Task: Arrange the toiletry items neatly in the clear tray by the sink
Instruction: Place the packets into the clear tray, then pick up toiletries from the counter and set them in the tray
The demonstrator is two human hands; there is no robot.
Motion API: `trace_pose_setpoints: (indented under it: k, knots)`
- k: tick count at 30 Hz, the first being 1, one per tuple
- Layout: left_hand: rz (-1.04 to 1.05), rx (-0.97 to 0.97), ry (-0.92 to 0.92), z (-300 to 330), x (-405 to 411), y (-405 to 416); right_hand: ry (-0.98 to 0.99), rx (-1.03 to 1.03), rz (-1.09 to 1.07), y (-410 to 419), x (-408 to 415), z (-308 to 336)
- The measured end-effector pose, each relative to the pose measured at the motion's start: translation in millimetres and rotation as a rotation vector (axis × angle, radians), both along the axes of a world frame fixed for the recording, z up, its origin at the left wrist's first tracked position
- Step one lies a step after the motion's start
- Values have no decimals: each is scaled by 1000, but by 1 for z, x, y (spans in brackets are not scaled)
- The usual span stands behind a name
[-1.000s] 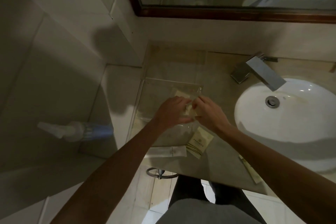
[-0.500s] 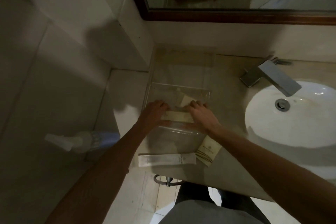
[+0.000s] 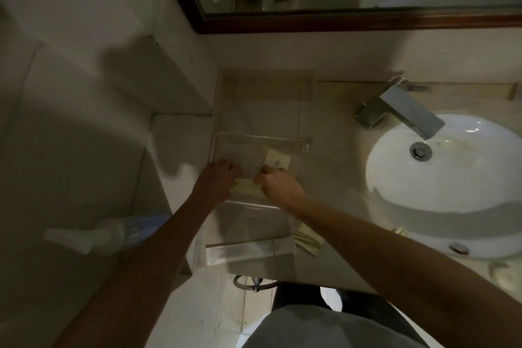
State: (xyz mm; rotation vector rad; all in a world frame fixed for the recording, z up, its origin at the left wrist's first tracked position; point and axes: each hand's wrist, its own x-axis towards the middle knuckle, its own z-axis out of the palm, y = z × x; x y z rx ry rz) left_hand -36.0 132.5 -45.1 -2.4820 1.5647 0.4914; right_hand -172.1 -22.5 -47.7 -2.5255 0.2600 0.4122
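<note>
A clear tray (image 3: 306,150) stands on the counter left of the sink. Inside it, my left hand (image 3: 216,182) and my right hand (image 3: 278,185) hold the two ends of a long pale packet (image 3: 245,188) that lies flat across the tray. A square cream sachet (image 3: 278,159) lies in the tray just behind my right hand. In front of the tray, a long white box (image 3: 248,253) lies along the counter's front edge. Beside that box sits a small cream packet (image 3: 308,240) with dark stripes.
The white basin (image 3: 452,186) with a chrome tap (image 3: 401,110) fills the right side. A wood-framed mirror (image 3: 339,20) hangs above. A spray bottle (image 3: 99,234) lies low on the left. A metal ring (image 3: 248,284) hangs under the counter edge.
Both hands have moved from fiddling with the packet above the tray to laying it flat in the tray. They have drawn closer together along it since half a second ago.
</note>
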Motion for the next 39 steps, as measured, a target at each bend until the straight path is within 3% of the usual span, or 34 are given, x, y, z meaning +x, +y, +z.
trace_pose_setpoints:
  k: [7,11,18,29,36,39]
  knots:
    - [-87,-276,1,17,-64,-85,-219,-250,-207,-63,-65,16]
    - [-147,-372,21,24,-128,-160,-219,-311,-386,-130,-149,29]
    - [-278,-497,243,29,-279,-298,-189,-354,-812,-233,-325,47]
    - [-525,-427,248,11,-461,-475,-83,-254,-1190,-353,-510,45]
    - [-209,-317,365,-5,-540,-601,-177,-370,-1334,-403,-559,41]
    - [-178,-200,279,-14,-560,-629,-157,-436,-1354,-411,-564,30]
